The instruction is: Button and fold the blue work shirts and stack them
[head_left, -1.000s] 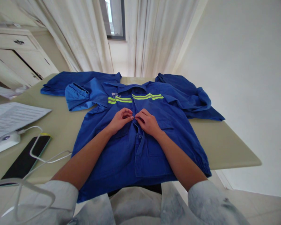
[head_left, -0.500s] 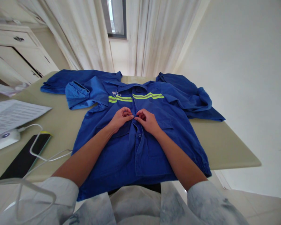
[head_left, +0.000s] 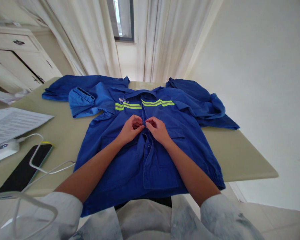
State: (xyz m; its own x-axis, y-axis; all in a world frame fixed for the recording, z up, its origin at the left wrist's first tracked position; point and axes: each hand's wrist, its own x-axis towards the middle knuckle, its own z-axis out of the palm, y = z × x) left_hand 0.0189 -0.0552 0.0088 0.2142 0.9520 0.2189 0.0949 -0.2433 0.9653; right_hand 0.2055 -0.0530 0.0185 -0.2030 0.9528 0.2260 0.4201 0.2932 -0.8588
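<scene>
A blue work jacket (head_left: 125, 166) with yellow-green and grey stripes across the chest lies front up, its collar away from me. At its front opening, below the stripes, my left hand (head_left: 133, 127) pinches the placket edge with curled fingers. Facing it, my right hand (head_left: 156, 128) is closed on the other side of the placket, the fingertips of both hands nearly touching. What lies right between the fingertips is too small to make out. Lower on the placket a round button (head_left: 149, 145) shows, and the front below it hangs partly apart.
More folded blue garments (head_left: 85, 85) lie at the table's far edge, left and right. On the left are printed paper (head_left: 15, 125), a white device (head_left: 5, 150), a black phone-like slab (head_left: 26, 168) and a white cable (head_left: 62, 168). The table's edge (head_left: 260, 178) runs along the right.
Both hands stay at the same spot on the placket, with small finger movements. My left fingers have shifted slightly, and the view has moved a little. The jacket lies as before.
</scene>
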